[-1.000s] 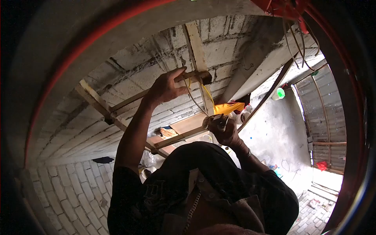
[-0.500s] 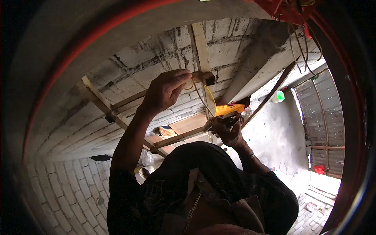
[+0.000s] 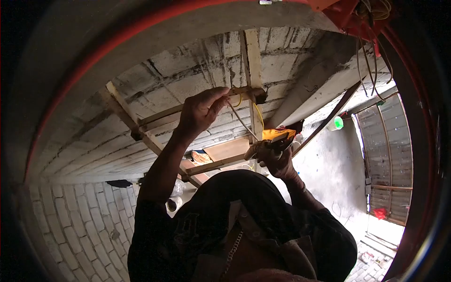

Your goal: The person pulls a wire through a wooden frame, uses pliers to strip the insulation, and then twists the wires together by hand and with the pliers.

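My left hand (image 3: 202, 112) is raised beside a wooden crosspiece, thumb and fingers pinched on one end of a thin pale wire (image 3: 242, 122). The wire slants down to my right hand (image 3: 277, 160). That hand is wrapped round a yellow-and-dark handheld device (image 3: 278, 136), whose exact kind I cannot make out. A yellow wire (image 3: 257, 113) hangs by the wooden upright (image 3: 253, 61), between the crosspiece and the device. My right fingers are dark and partly hidden behind the device.
Wooden bars (image 3: 127, 113) cross in front of a block wall (image 3: 197, 66). A red box with loose wires (image 3: 369, 44) hangs at the upper right. A green-and-white container (image 3: 336, 123) and a corrugated metal panel (image 3: 387, 145) are farther right.
The view has shifted slightly, moving the bars to the right and down. My right hand has tilted the device, showing more of its dark side. My left hand stays pinched on the wire.
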Motion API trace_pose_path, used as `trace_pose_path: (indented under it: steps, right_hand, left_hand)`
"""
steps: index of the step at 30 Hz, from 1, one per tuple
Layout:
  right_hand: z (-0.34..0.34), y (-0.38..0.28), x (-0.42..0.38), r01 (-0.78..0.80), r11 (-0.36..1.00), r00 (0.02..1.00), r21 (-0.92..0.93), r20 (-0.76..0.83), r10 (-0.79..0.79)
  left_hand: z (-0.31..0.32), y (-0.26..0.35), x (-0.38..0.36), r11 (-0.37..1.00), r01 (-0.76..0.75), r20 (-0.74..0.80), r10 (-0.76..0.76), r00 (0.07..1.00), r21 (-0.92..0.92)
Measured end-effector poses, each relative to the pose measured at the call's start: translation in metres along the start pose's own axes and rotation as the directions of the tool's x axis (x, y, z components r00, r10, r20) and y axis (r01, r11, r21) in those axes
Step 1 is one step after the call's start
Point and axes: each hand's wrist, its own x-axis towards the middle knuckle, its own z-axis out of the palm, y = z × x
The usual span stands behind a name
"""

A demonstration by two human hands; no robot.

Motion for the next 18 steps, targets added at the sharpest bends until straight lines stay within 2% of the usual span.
trace_pose_path:
  steps: [2, 6, 8, 9, 11, 14, 18]
  right_hand:
    - [0.0, -0.006, -0.003, -0.153, 0.988, 0.987, -0.028, -0.055, 0.151]
    - [0.005, 0.006, -0.004, -0.187, 0.982, 0.981, -0.027, -0.051, 0.185]
    - [0.011, 0.01, -0.002, 0.032, 0.999, 0.999, 0.026, -0.029, -0.031]
    - [0.013, 0.007, -0.001, 0.032, 0.999, 0.999, 0.026, -0.028, -0.031]
    - [0.015, -0.004, 0.001, -0.1, 0.995, 0.995, 0.021, 0.02, 0.099]
    - [0.018, 0.006, -0.001, -0.009, 1.0, 1.0, -0.017, -0.013, 0.009]
    - [0.013, 0.024, -0.014, -0.023, 0.988, 1.0, -0.151, -0.023, 0.02]
  left_hand:
    - [0.004, -0.002, -0.004, 1.0, -0.003, -0.017, 0.003, 1.0, 0.007]
    - [0.003, 0.006, -0.005, 0.999, 0.022, -0.027, -0.023, 0.999, -0.04]
    - [0.004, 0.008, -0.005, 1.0, 0.0, -0.019, 0.0, 1.0, -0.003]
    - [0.004, 0.008, -0.005, 0.999, -0.026, -0.009, 0.027, 1.0, 0.034]
    - [0.002, 0.011, -0.005, 1.0, 0.011, 0.037, -0.011, 0.999, 0.011]
    - [0.0, 0.01, -0.007, 0.999, 0.042, 0.096, -0.04, 0.995, -0.01]
    - [-0.004, 0.01, -0.009, 0.999, 0.052, 0.135, -0.054, 0.989, 0.015]
